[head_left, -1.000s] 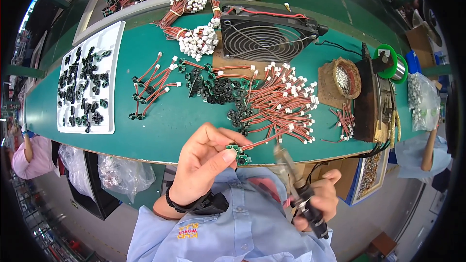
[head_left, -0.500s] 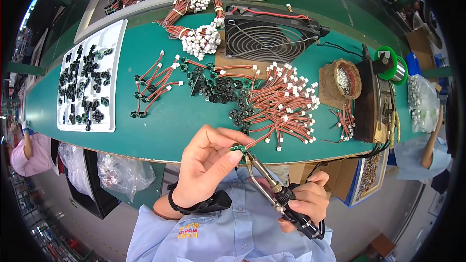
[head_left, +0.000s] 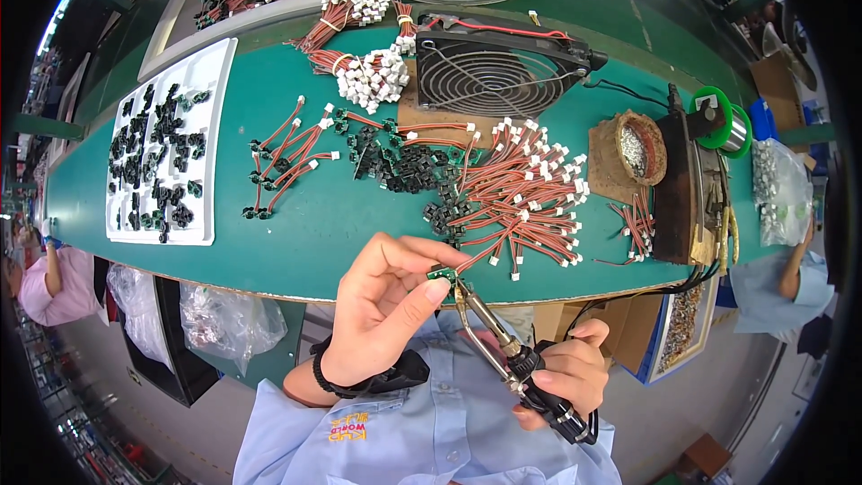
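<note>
Small green circuit board (head_left: 441, 276) pinched between thumb and fingertips of left hand (head_left: 381, 314), near the bench edge. Soldering iron (head_left: 526, 368) gripped in right hand (head_left: 569, 379), fingers wrapped round its black handle; tip at the board, just right of left fingertips (actual contact too small to tell). Beyond left fingers: black parts (head_left: 402, 166), red-wire leads (head_left: 523, 193), then fan (head_left: 494, 72).
</note>
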{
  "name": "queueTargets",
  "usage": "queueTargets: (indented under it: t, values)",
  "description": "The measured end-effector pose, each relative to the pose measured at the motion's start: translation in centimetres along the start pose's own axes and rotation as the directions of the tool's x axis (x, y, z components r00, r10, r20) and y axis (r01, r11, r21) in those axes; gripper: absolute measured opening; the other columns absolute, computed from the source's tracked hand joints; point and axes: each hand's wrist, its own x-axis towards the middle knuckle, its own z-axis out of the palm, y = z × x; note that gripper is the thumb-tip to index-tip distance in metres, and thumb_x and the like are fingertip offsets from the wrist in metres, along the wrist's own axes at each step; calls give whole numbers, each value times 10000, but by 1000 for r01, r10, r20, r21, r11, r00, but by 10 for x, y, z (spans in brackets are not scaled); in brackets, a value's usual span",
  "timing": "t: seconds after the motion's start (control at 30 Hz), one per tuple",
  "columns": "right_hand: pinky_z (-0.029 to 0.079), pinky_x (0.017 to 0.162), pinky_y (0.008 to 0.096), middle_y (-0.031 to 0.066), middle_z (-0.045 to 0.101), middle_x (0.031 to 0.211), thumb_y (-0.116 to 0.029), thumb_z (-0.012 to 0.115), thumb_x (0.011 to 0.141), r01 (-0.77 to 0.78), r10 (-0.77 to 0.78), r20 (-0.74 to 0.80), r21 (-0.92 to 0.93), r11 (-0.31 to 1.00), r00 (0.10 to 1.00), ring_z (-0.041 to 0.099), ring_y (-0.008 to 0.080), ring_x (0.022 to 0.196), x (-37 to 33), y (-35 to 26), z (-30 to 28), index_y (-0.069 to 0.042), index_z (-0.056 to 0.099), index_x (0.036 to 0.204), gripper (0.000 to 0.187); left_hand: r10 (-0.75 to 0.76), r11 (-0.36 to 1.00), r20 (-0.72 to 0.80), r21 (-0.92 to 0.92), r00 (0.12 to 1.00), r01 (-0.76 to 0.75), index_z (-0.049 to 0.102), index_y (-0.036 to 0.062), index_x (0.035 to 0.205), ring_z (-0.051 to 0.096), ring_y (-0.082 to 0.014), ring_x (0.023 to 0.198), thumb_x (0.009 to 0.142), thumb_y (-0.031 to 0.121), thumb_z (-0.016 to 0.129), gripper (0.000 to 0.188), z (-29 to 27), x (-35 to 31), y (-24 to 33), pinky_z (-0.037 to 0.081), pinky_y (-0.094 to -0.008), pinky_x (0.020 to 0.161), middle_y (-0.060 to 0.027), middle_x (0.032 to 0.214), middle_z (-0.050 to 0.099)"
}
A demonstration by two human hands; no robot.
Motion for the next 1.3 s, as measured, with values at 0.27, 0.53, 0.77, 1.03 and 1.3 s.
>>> queueTargets:
  t: [0.27,0.53,0.77,1.03,1.3]
  values:
    - [312,815,331,-39,603,669,-343,764,641,10,-10,-15,15,1000,1000,566,108,587,-2,0,0,-158,628,954,388,11,999,1,33,1000,-11,406,23,978,526,-222,1076,865,-67,493,168,1,0,0,410,-347,905,-210,1133,527]
    - [314,814,331,-38,607,677,-346,760,651,15,-15,-32,18,1000,999,565,107,585,-3,1,1,-155,627,949,378,0,999,-21,37,1000,1,411,24,972,531,-214,1062,867,-55,502,160,2,0,0,411,-338,896,-211,1128,533]
    - [314,809,323,-42,611,685,-333,762,653,-14,14,1,2,1000,1000,566,104,595,-1,0,-1,-162,628,953,370,9,998,-45,66,999,-6,417,23,964,536,-195,1022,868,-45,514,153,4,-1,-1,411,-323,872,-213,1120,545]
    - [314,805,322,-41,614,683,-335,765,647,-13,13,-5,7,1000,1000,566,106,587,-1,0,0,-161,627,958,383,20,996,-58,92,998,-14,420,25,963,534,-176,997,867,-40,521,153,5,-1,-2,406,-309,852,-209,1118,551]
    - [306,813,357,-22,610,642,-389,752,653,9,-6,-86,27,1000,996,553,129,554,-8,2,-6,-132,612,945,413,30,995,-49,99,998,-25,425,36,966,529,-165,985,871,-27,524,151,2,1,0,410,-294,830,-197,1109,558]
